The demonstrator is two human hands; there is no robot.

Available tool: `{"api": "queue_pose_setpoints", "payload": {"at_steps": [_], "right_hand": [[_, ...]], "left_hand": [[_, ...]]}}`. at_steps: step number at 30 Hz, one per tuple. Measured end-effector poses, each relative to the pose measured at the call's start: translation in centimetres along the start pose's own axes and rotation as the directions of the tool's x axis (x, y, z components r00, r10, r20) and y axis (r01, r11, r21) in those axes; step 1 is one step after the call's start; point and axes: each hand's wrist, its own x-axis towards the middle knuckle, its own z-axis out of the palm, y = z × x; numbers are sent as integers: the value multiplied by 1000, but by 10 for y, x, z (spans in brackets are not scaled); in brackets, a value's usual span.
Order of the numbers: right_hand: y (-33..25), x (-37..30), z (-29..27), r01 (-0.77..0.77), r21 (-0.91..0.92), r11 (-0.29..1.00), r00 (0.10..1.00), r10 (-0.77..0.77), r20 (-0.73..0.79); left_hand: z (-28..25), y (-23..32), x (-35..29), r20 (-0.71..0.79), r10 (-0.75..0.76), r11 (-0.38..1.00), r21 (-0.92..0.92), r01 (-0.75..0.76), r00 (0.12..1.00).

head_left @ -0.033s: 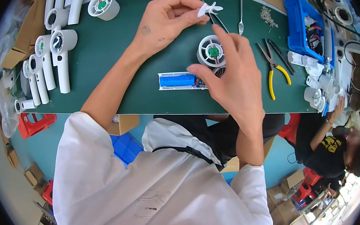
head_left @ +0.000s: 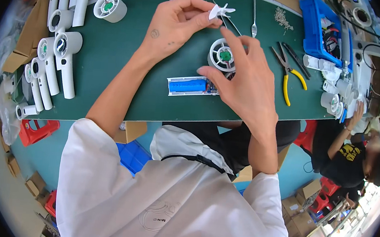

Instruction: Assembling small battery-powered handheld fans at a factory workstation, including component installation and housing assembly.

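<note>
Green workbench (head_left: 145,108), white handheld fans (head_left: 67,44) grouped at its left end, co-worker (head_left: 354,153) off to the right. Left hand (head_left: 175,24), over the far middle of the bench, has thumb and index finger together, clamped on the white fan blade (head_left: 222,11). Right hand (head_left: 250,76) is just to the right of and nearer than the blade, thumb and index finger well apart, partly covering the round housing (head_left: 225,55) with its green centre; can't tell if it touches. Blue battery (head_left: 187,85) lies in a white handle shell (head_left: 170,93) on the near side, right thumb close by, shell's right end hidden by the hand. Second housing (head_left: 110,7) sits far left. Right of the right hand: yellow-handled pliers (head_left: 287,77), jaws spread. Screws (head_left: 282,18) lie loose beyond them, blue bin (head_left: 312,41) at the far right.
</note>
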Motion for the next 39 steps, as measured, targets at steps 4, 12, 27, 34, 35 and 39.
{"api": "queue_pose_setpoints", "payload": {"at_steps": [4,12,27,34,35,39], "right_hand": [[7,0,4,-85,149,985,995,92,-47],[45,-24,9,-14,900,435,953,279,-120],[62,-24,27,330,568,754,897,-62,-438],[62,-20,27,410,433,802,848,-162,-504],[60,-22,28,394,466,792,854,-129,-504],[60,-21,25,396,415,819,860,-173,-479]], "left_hand": [[1,3,-2,19,-109,986,-123,110,994],[18,8,-8,-2,13,999,-40,-13,1000],[28,29,-21,214,440,789,373,-489,872],[27,34,-20,170,306,861,370,-348,937],[26,35,-20,190,304,846,397,-356,934],[25,37,-21,215,324,808,445,-388,921]]}}
